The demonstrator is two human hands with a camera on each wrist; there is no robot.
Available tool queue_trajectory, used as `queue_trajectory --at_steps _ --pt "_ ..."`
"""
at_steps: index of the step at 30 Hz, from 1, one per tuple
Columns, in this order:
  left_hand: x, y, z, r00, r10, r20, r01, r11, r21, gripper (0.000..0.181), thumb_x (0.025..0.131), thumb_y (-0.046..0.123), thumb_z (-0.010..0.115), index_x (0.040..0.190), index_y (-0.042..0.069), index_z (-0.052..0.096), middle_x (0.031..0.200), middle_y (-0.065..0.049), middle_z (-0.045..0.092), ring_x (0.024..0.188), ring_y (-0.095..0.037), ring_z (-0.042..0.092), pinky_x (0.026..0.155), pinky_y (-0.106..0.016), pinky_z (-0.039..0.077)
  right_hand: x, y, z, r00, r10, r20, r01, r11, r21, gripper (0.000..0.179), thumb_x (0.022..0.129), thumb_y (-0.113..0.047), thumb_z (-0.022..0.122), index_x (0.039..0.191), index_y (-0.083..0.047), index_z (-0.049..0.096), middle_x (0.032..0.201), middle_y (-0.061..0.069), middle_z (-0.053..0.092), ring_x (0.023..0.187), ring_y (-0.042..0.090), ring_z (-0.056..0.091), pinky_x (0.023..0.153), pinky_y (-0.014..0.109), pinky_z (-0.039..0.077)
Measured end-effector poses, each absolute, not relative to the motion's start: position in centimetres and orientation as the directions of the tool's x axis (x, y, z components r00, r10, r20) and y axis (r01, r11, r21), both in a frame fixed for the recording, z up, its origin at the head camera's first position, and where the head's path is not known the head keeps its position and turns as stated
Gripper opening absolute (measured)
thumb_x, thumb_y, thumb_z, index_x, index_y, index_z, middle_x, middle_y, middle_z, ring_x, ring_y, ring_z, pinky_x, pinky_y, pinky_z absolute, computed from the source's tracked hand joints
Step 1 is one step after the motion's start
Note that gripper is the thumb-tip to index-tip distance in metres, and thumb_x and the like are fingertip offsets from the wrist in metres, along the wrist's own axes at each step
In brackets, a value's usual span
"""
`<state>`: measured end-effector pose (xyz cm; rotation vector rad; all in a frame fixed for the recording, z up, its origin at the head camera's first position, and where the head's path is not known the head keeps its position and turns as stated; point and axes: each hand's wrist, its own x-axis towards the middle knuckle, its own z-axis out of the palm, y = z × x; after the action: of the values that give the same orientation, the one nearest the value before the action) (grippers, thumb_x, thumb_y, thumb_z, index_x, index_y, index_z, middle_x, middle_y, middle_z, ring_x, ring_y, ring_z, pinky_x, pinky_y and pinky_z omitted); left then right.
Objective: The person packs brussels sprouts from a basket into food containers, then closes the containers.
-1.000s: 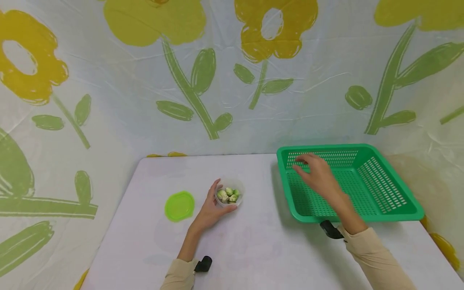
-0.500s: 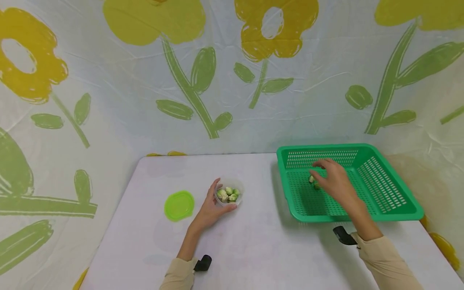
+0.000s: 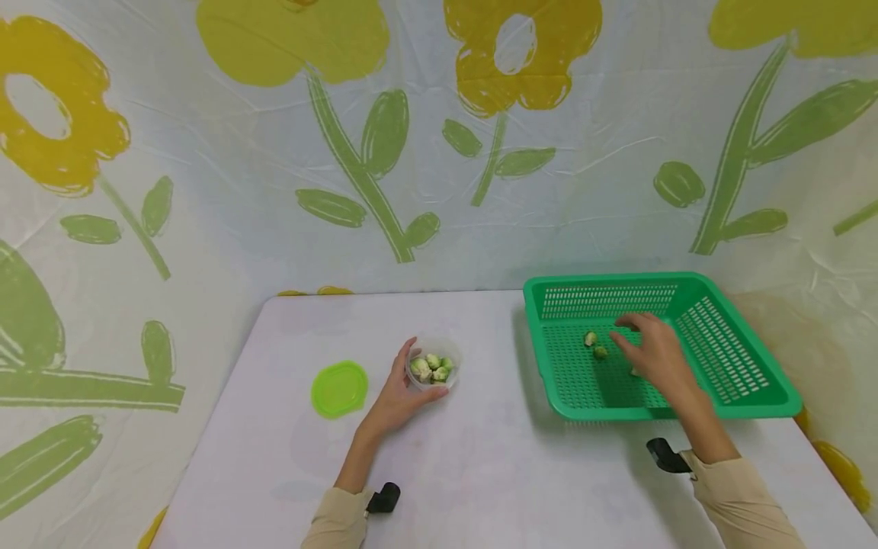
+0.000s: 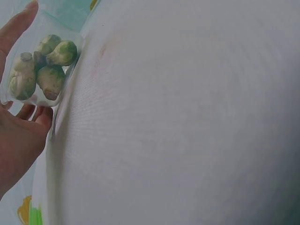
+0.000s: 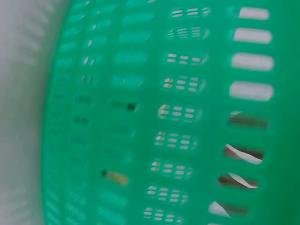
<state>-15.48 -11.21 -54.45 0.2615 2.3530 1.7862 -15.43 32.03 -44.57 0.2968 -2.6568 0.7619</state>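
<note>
My left hand [image 3: 398,402] holds a small clear plastic tub [image 4: 33,96] on the table, thumb on one side and fingers on the other. Several Brussels sprouts [image 4: 50,79] lie inside it. Over the green plastic basket [image 3: 566,412] hovers my right hand [image 3: 660,360], thumb and fingers parted with nothing seen between them. On the basket floor, left of that hand, are two Brussels sprouts [image 3: 591,338]; part of another pale piece [image 3: 636,372] peeks out beneath the palm. In the right wrist view the slotted basket wall fills most of the picture and hides the hand.
A bright green lid [image 3: 339,390] lies flat on the white table [image 3: 473,473], left of the tub. Flower-printed sheeting [image 3: 473,244] hangs behind and along both sides of the table. The basket sits at the table's right end.
My right hand has moved right and slightly toward me over the basket, and sprouts have come into view on its floor. The left hand and tub have stayed in place.
</note>
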Motion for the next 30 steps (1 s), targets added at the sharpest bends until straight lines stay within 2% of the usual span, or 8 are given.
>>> queue_trajectory --at_steps 16,30 --pt "-15.6 -11.3 -54.6 -0.969 0.244 -0.027 0.033 0.237 0.971 0.111 0.084 0.032 0.088 0.166 0.027 0.013 0.166 -0.009 0.025 0.155 -0.027 0.020 0.124 -0.051 0.021 -15.5 34.6 -46.3 -0.979 -0.102 0.178 -0.176 0.862 -0.475 0.028 0.091 -0.001 0.075 0.111 0.016 0.065 0.111 0.039 0.063 0.100 0.056 0.058 0.077 0.064 0.049" --pt "-15.5 -11.3 -54.4 -0.967 0.253 -0.037 0.027 0.245 0.969 0.113 0.083 0.034 0.088 0.166 0.026 0.012 0.166 -0.008 0.025 0.154 -0.027 0.021 0.123 -0.051 0.023 -15.6 35.4 -46.5 -0.990 -0.136 0.045 -0.142 0.883 -0.446 0.029 0.089 0.002 0.074 0.110 0.019 0.063 0.110 0.041 0.062 0.101 0.058 0.059 0.079 0.064 0.052"
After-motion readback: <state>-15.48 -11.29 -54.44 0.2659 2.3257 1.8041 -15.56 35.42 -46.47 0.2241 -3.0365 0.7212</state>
